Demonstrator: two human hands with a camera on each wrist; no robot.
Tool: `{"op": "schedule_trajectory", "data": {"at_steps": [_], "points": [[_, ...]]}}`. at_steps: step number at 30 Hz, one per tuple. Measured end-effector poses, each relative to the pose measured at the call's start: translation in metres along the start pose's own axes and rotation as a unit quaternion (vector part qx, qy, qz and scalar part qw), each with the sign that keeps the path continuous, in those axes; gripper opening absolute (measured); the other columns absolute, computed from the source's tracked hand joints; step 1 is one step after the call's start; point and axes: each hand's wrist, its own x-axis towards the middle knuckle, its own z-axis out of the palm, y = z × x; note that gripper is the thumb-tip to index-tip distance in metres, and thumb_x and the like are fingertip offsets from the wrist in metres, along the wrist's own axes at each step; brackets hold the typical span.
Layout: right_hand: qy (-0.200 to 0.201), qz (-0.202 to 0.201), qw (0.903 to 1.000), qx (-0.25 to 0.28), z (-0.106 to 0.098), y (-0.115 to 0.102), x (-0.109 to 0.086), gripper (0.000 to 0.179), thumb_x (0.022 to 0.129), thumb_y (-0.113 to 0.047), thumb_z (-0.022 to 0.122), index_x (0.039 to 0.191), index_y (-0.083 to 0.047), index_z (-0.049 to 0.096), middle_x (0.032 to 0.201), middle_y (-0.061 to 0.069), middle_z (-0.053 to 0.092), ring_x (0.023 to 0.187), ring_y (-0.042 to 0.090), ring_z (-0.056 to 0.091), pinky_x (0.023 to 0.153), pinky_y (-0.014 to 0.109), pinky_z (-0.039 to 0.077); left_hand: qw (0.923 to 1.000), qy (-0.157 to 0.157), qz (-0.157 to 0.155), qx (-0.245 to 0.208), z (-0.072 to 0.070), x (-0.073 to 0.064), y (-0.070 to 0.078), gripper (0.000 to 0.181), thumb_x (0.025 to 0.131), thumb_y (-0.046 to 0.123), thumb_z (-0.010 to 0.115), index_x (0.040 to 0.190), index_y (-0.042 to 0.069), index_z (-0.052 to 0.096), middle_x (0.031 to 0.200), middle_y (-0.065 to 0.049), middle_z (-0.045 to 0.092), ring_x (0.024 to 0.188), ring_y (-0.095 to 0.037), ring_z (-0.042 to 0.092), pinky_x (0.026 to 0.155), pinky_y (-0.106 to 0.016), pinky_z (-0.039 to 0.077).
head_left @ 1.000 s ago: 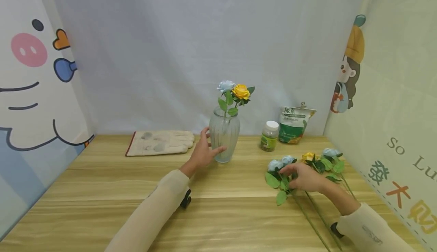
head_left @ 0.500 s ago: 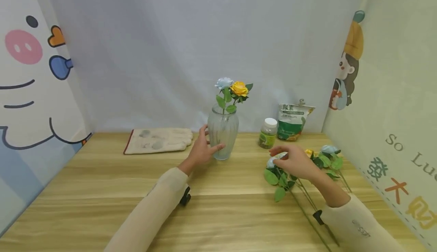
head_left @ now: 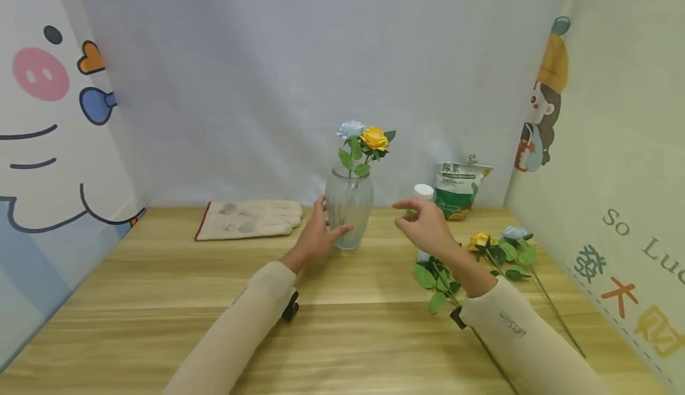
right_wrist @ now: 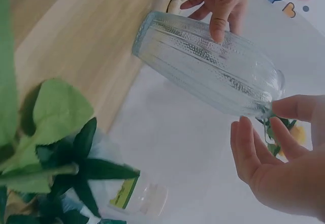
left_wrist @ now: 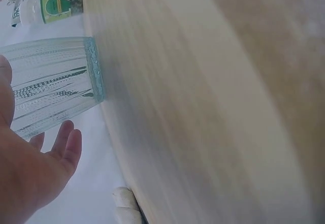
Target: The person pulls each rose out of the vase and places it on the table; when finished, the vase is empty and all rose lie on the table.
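Observation:
A ribbed clear glass vase stands upright on the table, holding a pale blue rose and a yellow rose. My left hand cups its lower left side, thumb across the front and fingers around behind. To the vase's right, my right hand is raised with bent fingers and nothing between them; in the right wrist view its thumb and fingers stand apart. Below it lie blue roses, partly hidden by the hand and forearm. Another yellow rose and blue rose lie farther right.
A white-lidded jar stands behind my right hand, beside a clipped green-and-white pouch. Pale work gloves lie flat at the back left. A white curtain hangs behind the table.
My right hand has left the roses lying on the table and moved up and left toward the vase, carrying nothing. My left hand stays at the vase.

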Motion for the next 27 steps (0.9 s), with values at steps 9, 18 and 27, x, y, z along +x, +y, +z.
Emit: {"op": "schedule_trajectory", "data": {"at_steps": [9,18,27], "points": [[0.020,-0.011,0.9993,0.030,0.023,-0.019,0.033,0.039,0.095,-0.012,0.059,0.133,-0.008,0.061,0.140,0.012,0.056,0.115,0.032,0.062,0.063,0.033,0.052,1.0000,0.005,-0.002,-0.004,-0.002,-0.001,-0.003,0.094,0.092,0.032,0.072,0.156,0.007,0.009,0.153,-0.023,0.034,0.121,-0.043,0.054,0.097,-0.051,0.046],[0.033,-0.016,0.9972,0.066,0.033,-0.026,0.060,0.039,0.097,-0.013,0.057,0.136,-0.011,0.060,0.147,0.008,0.049,0.123,0.033,0.056,0.077,0.043,0.055,1.0000,0.001,0.001,0.002,0.000,0.002,-0.002,0.093,0.092,0.034,0.072,0.156,0.007,0.009,0.154,-0.022,0.032,0.120,-0.041,0.055,0.095,-0.050,0.048],[0.046,-0.040,0.9964,0.059,0.041,-0.025,0.074,0.040,0.095,-0.012,0.055,0.134,-0.008,0.061,0.145,0.011,0.052,0.126,0.039,0.052,0.095,0.052,0.049,0.9999,-0.007,-0.009,0.009,-0.002,0.002,-0.005,0.096,0.092,0.035,0.071,0.157,0.009,0.005,0.156,-0.021,0.028,0.123,-0.040,0.053,0.098,-0.049,0.047]]}}
